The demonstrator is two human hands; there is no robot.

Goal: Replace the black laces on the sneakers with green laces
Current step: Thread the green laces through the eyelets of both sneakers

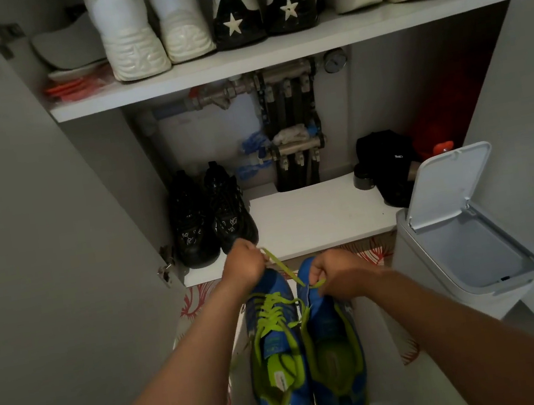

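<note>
— Heels nearest us: left sneaker [278, 356], on the floor, looked fully laced in green.
— And the right sneaker [335, 358]?
— Barely begun, I'd say. Left hand [245, 264] and right hand [333, 274] each had a grip pinched on the green lace [280, 266] at its toe.

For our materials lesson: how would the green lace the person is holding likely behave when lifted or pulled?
Probably floppy: the lace runs straight only where the left hand and right hand pull it; on the laced sneaker it curves in loose loops. Likely very light: a thin flat strip. Unlikely to roll, being flat.
</note>
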